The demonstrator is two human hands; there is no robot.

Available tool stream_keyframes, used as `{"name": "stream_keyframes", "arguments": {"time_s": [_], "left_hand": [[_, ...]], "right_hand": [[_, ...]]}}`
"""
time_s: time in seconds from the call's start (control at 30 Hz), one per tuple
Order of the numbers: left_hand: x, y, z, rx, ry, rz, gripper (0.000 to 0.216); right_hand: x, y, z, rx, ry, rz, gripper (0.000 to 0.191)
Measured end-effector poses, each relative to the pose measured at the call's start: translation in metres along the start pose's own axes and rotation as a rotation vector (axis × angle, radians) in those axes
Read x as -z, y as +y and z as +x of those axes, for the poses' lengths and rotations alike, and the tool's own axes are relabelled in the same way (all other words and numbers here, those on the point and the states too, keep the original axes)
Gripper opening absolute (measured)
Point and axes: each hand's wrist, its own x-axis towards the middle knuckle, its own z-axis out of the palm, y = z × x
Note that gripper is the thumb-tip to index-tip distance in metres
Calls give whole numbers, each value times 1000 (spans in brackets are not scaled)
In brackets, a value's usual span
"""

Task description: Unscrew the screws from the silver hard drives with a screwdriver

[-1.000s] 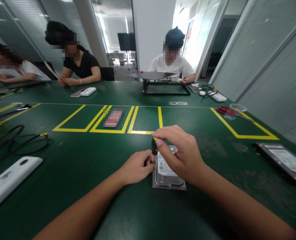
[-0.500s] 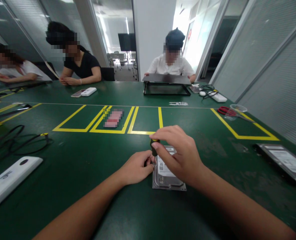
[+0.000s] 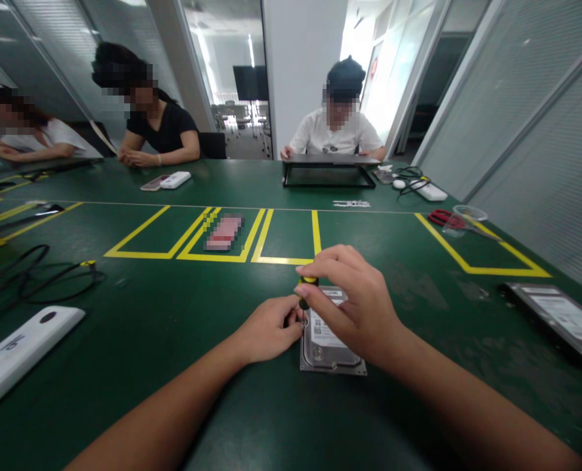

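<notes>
Our bare left hand curls against the left edge; we cannot tell if its half-hidden fingertips grip anything. We would do best to hold the yellow-and-black screwdriver upright, its tip hard to make out, at the flat silver metal hard drive on the green worktop, partly covered by our bare right hand, which pinches the handle

Office room: glass partitions, blinds, large shared table

A flat, silver metal hard drive with a white label lies label side up on the green table. A small yellow and black screwdriver leans a little over its left edge, thin end pointing down.
</notes>
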Motion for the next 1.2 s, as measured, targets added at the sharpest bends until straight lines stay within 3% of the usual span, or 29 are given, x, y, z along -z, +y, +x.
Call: {"name": "stream_keyframes", "arguments": {"time_s": [0.33,0.57,0.73,0.87,1.13,1.2], "left_hand": [[-1,-1,0,4,10,0,10],[1,1,0,2,7,-5,9],[1,1,0,7,10,2,11],[1,2,0,2,4,-1,8],[0,-1,0,3,9,2,10],[-1,-2,-1,-2,6,-2,8]], "right_hand": [[-1,0,-1,37,19,30,15],[-2,2,1,-43,35,31,16],[-1,1,-1,3,59,-13,9],[-1,0,0,10,41,43,19],[-2,2,0,-2,45,18,10],[-1,2,-1,6,39,26,17]]}}
